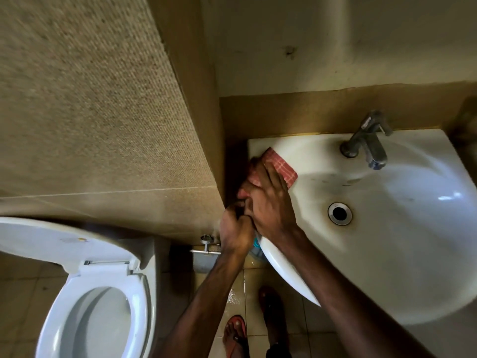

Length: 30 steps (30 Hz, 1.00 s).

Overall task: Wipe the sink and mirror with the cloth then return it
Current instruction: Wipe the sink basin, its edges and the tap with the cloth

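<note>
A red checked cloth (282, 166) lies on the left rim of the white sink (387, 241). My right hand (271, 202) lies on the cloth with fingers spread, pressing it onto the rim. My left hand (236, 228) is curled at the sink's left edge just below the right hand; what it holds is hidden. The mirror is out of view.
A dark metal tap (366, 140) stands at the back of the sink, the drain (340, 213) in the basin. A toilet (95, 306) with raised lid is at lower left. A tiled wall (90, 99) runs close on the left. My sandalled feet (236, 334) stand on wet floor tiles.
</note>
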Each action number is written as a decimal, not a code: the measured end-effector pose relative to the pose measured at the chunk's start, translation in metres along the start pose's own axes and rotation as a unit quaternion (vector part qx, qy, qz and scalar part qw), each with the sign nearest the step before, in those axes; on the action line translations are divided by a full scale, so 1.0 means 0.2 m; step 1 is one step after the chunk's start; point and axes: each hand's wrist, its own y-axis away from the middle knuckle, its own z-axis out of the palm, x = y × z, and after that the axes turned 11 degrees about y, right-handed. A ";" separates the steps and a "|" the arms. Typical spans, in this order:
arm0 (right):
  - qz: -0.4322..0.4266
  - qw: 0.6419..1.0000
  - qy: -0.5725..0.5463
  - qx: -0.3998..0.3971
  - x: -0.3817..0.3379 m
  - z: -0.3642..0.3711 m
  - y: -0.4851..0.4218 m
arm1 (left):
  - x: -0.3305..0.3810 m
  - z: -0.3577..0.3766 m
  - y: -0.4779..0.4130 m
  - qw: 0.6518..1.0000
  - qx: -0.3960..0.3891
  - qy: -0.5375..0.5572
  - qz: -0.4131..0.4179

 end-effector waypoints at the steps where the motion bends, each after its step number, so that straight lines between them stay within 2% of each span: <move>1: -0.009 1.000 -0.018 0.007 0.00 0.00 0.06 | -0.02 -0.01 0.00 1.000 0.003 0.012 -0.001; 9: -0.039 0.993 -0.077 -0.086 0.02 -0.04 0.45 | -0.18 -0.11 0.00 0.996 -0.052 0.054 -0.047; 13: -0.036 0.997 -0.003 -0.073 0.01 -0.04 0.34 | -0.25 -0.12 -0.02 0.990 -0.036 0.096 -0.093; 16: -0.048 0.993 0.096 -0.057 -0.03 -0.03 0.09 | -0.31 -0.13 -0.05 0.985 -0.011 0.114 -0.127; 18: -0.065 0.973 0.204 -0.091 -0.06 -0.06 -0.09 | -0.32 -0.14 -0.03 0.983 -0.005 0.124 -0.137; 21: -0.116 0.920 0.331 -0.173 -0.13 -0.17 -0.22 | -0.33 -0.15 -0.01 0.979 -0.031 0.124 -0.157; 24: -0.175 0.880 0.373 -0.235 -0.19 -0.23 -0.22 | -0.34 -0.15 0.00 0.979 -0.046 0.117 -0.162; 30: -0.221 0.894 0.338 -0.196 -0.16 -0.20 -0.05 | -0.37 -0.18 0.02 0.982 -0.019 0.132 -0.137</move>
